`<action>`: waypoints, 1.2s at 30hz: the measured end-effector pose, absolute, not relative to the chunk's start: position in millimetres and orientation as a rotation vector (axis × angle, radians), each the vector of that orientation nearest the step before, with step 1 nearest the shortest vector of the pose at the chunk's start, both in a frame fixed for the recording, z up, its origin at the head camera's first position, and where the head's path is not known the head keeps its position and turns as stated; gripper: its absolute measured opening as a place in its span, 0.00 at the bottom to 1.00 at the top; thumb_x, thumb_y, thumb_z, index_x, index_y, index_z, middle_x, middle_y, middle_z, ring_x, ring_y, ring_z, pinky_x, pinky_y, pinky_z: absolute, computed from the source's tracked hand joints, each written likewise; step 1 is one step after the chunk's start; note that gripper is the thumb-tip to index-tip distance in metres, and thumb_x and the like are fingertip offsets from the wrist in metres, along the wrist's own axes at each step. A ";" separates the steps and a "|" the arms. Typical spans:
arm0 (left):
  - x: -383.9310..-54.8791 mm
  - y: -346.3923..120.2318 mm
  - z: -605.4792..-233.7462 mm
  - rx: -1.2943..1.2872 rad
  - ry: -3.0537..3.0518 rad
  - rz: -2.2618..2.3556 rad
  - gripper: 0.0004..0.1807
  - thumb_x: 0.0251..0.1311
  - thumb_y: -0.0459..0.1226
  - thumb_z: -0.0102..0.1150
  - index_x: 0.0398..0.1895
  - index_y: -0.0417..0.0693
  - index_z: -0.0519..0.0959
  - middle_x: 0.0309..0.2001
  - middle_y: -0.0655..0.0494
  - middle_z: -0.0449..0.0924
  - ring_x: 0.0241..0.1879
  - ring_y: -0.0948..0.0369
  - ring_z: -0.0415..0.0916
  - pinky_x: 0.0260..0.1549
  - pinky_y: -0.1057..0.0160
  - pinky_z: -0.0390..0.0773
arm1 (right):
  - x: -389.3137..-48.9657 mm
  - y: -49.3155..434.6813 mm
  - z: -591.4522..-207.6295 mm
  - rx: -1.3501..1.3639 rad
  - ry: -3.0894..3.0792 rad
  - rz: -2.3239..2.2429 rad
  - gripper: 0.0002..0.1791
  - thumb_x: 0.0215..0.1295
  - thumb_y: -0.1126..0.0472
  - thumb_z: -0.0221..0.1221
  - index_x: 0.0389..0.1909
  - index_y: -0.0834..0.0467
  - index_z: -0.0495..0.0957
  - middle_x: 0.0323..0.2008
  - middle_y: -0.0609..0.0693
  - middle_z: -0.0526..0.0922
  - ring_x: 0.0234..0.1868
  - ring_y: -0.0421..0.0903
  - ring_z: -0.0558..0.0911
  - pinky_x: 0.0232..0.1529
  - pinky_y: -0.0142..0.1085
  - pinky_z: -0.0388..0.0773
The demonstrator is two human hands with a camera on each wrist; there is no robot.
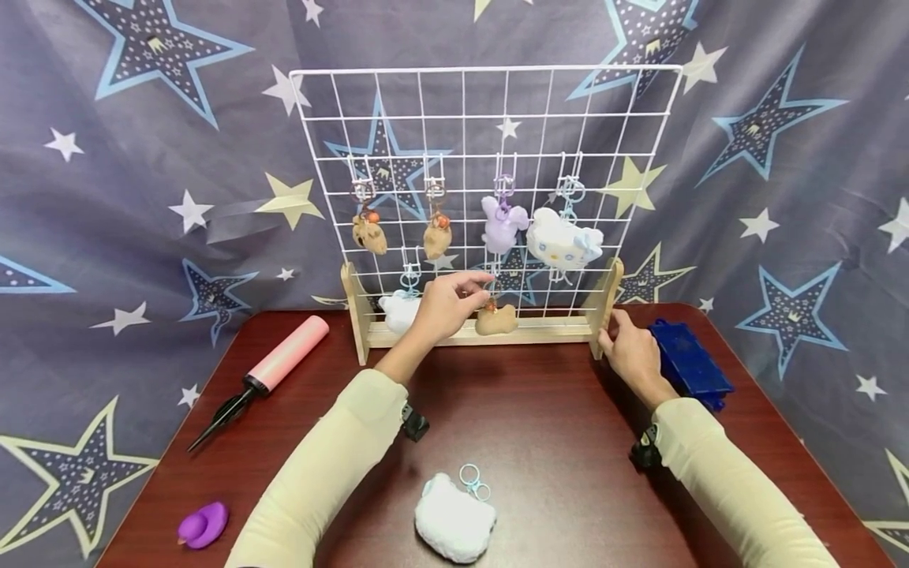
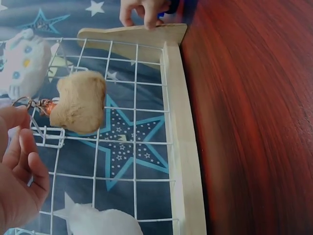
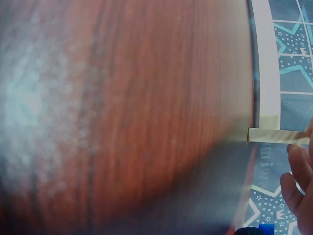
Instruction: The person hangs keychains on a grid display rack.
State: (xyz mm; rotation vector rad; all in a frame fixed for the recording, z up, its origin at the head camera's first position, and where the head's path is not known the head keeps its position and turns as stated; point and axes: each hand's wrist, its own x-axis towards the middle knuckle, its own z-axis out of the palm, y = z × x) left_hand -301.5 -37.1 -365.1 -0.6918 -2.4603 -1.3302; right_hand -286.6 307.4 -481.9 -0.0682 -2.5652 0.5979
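My left hand (image 1: 450, 304) pinches the metal ring of a tan plush keychain (image 1: 496, 320) at a lower hook of the white wire grid rack (image 1: 463, 116). In the left wrist view the tan plush (image 2: 80, 102) dangles from the ring by the fingertips; whether the ring sits on the hook, I cannot tell. My right hand (image 1: 630, 351) grips the wooden side foot (image 1: 607, 308) at the rack's right end. Partly behind the left hand hangs a white plush keychain (image 1: 399, 312). Another white plush keychain (image 1: 455, 518) with a blue ring lies on the table.
On the upper hooks hang two brown plush keychains (image 1: 437, 238), a purple one (image 1: 503, 226) and a white cat-face one (image 1: 563, 240). A blue folded crate (image 1: 692, 359) lies right, a pink hand pump (image 1: 289, 355) and purple toy duck (image 1: 203, 525) left.
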 end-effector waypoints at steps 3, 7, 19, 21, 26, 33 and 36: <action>-304.7 -33.6 -364.7 -0.680 -2.459 -1.303 0.14 0.63 0.40 0.66 0.52 0.55 0.87 0.33 0.60 0.90 0.28 0.66 0.80 0.23 0.68 0.70 | -286.5 307.6 -481.9 -0.071 -2.566 0.595 0.20 0.66 0.55 0.60 0.57 0.55 0.75 0.36 0.59 0.90 0.34 0.66 0.86 0.34 0.60 0.78; -308.4 -30.2 -365.9 -0.654 -2.452 -1.300 0.14 0.62 0.40 0.67 0.52 0.56 0.87 0.32 0.61 0.90 0.24 0.67 0.76 0.21 0.67 0.67 | -286.9 307.5 -482.8 -0.074 -2.573 0.599 0.20 0.66 0.54 0.59 0.57 0.55 0.75 0.36 0.59 0.90 0.35 0.66 0.86 0.35 0.60 0.78; -316.6 -27.1 -371.1 -0.608 -2.444 -1.325 0.13 0.62 0.40 0.68 0.50 0.55 0.88 0.32 0.58 0.89 0.24 0.64 0.75 0.22 0.68 0.67 | -285.6 307.8 -481.3 -0.071 -2.572 0.608 0.20 0.66 0.55 0.60 0.57 0.55 0.75 0.36 0.58 0.90 0.36 0.66 0.87 0.36 0.60 0.78; -318.2 -26.3 -371.0 -0.603 -2.440 -1.332 0.13 0.61 0.39 0.68 0.49 0.53 0.88 0.32 0.58 0.90 0.26 0.63 0.78 0.25 0.68 0.69 | -285.7 308.0 -481.4 -0.063 -2.568 0.606 0.20 0.66 0.55 0.60 0.57 0.55 0.75 0.36 0.58 0.91 0.36 0.66 0.87 0.36 0.60 0.78; -319.7 -24.9 -369.2 -0.581 -2.450 -1.341 0.12 0.61 0.38 0.68 0.49 0.52 0.88 0.33 0.59 0.90 0.32 0.62 0.82 0.31 0.67 0.72 | -286.2 308.5 -482.3 -0.047 -2.560 0.601 0.20 0.65 0.55 0.60 0.57 0.56 0.76 0.35 0.58 0.91 0.35 0.66 0.87 0.35 0.60 0.78; -320.2 -23.2 -366.8 -0.486 -2.499 -1.319 0.15 0.62 0.40 0.67 0.52 0.52 0.86 0.38 0.56 0.89 0.31 0.60 0.79 0.28 0.66 0.70 | -286.0 308.8 -481.8 -0.046 -2.557 0.596 0.19 0.65 0.55 0.60 0.56 0.56 0.76 0.35 0.58 0.90 0.34 0.65 0.87 0.36 0.60 0.78; -318.0 -24.3 -365.1 -0.449 -2.533 -1.306 0.18 0.62 0.41 0.68 0.55 0.51 0.84 0.43 0.54 0.89 0.33 0.58 0.79 0.32 0.63 0.72 | -286.0 309.5 -481.0 -0.054 -2.568 0.599 0.20 0.66 0.55 0.60 0.57 0.56 0.76 0.36 0.58 0.90 0.34 0.65 0.87 0.36 0.60 0.78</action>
